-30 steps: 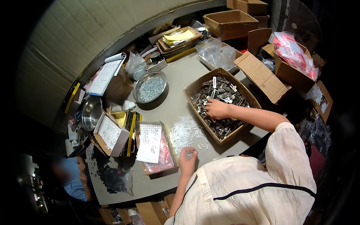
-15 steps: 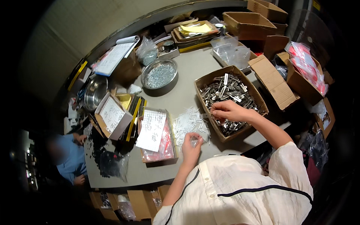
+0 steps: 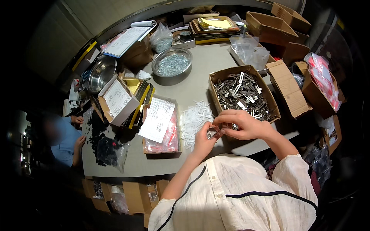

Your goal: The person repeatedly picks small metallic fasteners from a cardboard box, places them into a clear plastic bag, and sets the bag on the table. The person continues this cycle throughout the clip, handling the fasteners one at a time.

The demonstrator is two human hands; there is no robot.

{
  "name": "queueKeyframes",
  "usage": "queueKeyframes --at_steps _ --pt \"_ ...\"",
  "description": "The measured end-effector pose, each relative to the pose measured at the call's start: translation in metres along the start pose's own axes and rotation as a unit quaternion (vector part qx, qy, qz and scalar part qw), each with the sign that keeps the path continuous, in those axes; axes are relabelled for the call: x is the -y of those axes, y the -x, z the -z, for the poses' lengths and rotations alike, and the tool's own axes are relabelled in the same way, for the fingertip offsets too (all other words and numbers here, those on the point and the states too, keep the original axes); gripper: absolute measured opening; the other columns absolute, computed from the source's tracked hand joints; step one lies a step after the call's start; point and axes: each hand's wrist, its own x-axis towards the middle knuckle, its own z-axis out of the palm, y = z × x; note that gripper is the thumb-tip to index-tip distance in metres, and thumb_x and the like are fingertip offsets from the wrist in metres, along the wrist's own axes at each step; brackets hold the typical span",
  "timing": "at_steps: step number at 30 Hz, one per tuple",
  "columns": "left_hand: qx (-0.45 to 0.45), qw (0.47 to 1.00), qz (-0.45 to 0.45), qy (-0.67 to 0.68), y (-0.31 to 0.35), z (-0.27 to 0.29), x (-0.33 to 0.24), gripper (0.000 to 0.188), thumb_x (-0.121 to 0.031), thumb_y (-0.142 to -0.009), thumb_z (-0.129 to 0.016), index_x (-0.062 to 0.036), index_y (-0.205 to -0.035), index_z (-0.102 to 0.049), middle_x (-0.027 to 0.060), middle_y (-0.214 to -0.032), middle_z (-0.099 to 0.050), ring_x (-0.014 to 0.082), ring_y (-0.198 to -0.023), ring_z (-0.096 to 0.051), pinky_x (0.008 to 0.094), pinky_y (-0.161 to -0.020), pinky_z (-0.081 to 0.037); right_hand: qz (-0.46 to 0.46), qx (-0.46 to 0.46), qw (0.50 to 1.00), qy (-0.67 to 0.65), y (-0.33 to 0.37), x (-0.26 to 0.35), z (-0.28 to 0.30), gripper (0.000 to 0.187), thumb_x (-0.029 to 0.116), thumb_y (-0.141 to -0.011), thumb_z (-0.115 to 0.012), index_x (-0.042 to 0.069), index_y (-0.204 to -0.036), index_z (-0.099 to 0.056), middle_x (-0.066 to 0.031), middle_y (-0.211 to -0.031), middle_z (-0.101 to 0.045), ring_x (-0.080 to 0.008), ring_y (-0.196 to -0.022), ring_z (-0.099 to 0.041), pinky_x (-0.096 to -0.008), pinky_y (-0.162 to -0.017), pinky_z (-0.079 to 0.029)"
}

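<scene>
In front of my body, my left hand [image 3: 205, 141] is closed around a small clear plastic bag [image 3: 212, 133] with something dark and shiny in it. Right against it is my right hand [image 3: 244, 125], its thumb and fingers pinched together at the bag's mouth; what they hold is hidden. Behind my right hand stands an open cardboard box [image 3: 212, 86] full of flat slotted metal strips [image 3: 241, 90], dark and silver. A loose pile of small white plastic pegs [image 3: 194, 117] lies just beyond my left hand.
A cardboard box of red-and-clear packets [image 3: 169, 136] sits left of the pegs. Farther back is a steel bowl [image 3: 185, 73] of small metal pieces. Black parts [image 3: 94, 131] lie at the left edge, near a co-worker in blue [image 3: 63, 142]. More boxes [image 3: 287, 88] crowd the right.
My right hand has left the strip box and come down to meet my left hand. My left hand has risen slightly rightward with the bag. The view has shifted a little.
</scene>
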Motion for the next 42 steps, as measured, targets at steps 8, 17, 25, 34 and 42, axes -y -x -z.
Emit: queueKeyframes --at_steps 8,17,25,34,42 --pt "0.068 0.994 -0.006 0.085 0.003 0.034 -0.020 0.029 -0.007 -0.091 -0.074 0.0014 -0.117 -0.067 0.0063 -0.106 -0.073 0.0134 -0.102 -0.066 0.0286 -0.091 -0.052 0.067 -0.043 0.994 0.068 -0.013 -0.012 -0.012 0.015 0.007 -0.088 -0.070 0.000 -0.102 -0.069 -0.0171 -0.127 -0.062 -0.0323 -0.112 -0.063 -0.0403 -0.091 -0.052" --pt "-0.086 0.981 -0.036 0.169 0.004 0.047 -0.058 0.014 -0.007 -0.101 -0.064 0.0048 -0.105 -0.069 0.0081 -0.100 -0.074 0.0124 -0.092 -0.070 0.0278 -0.080 -0.055 -0.077 -0.117 0.990 -0.022 -0.020 -0.001 -0.015 0.018 0.014 -0.095 -0.072 -0.002 -0.102 -0.064 -0.0074 -0.086 -0.069 -0.0116 -0.078 -0.066 -0.0282 -0.070 -0.053" --pt "-0.101 0.992 -0.082 0.002 0.017 0.059 -0.061 0.007 -0.005 -0.095 -0.065 0.0018 -0.093 -0.066 0.0047 -0.081 -0.070 0.0094 -0.075 -0.065 0.0243 -0.067 -0.051 -0.079 -0.020 0.995 -0.057 -0.038 0.001 -0.035 0.022 0.020 -0.100 -0.069 0.000 -0.105 -0.062 -0.0045 -0.087 -0.067 -0.0098 -0.079 -0.064 -0.0269 -0.070 -0.052" --pt "-0.162 0.972 0.017 0.171 0.056 0.098 -0.037 0.011 -0.008 -0.093 -0.064 0.0013 -0.087 -0.064 0.0066 -0.079 -0.070 0.0112 -0.071 -0.064 0.0249 -0.065 -0.050 -0.154 0.070 0.946 -0.277 -0.081 -0.019 -0.095 0.015 0.017 -0.094 -0.063 0.002 -0.093 -0.064 -0.0014 -0.080 -0.064 -0.0094 -0.072 -0.058 -0.0269 -0.066 -0.050" --pt "-0.364 0.896 0.043 0.251 0.131 0.158 0.009 0.007 -0.009 -0.091 -0.064 -0.0022 -0.091 -0.065 0.0060 -0.079 -0.068 0.0137 -0.071 -0.064 0.0243 -0.067 -0.050 -0.122 0.081 0.962 -0.230 -0.127 -0.036 -0.167 0.014 0.015 -0.091 -0.061 0.004 -0.082 -0.062 -0.0047 -0.073 -0.060 -0.0118 -0.067 -0.056 -0.0317 -0.060 -0.047"
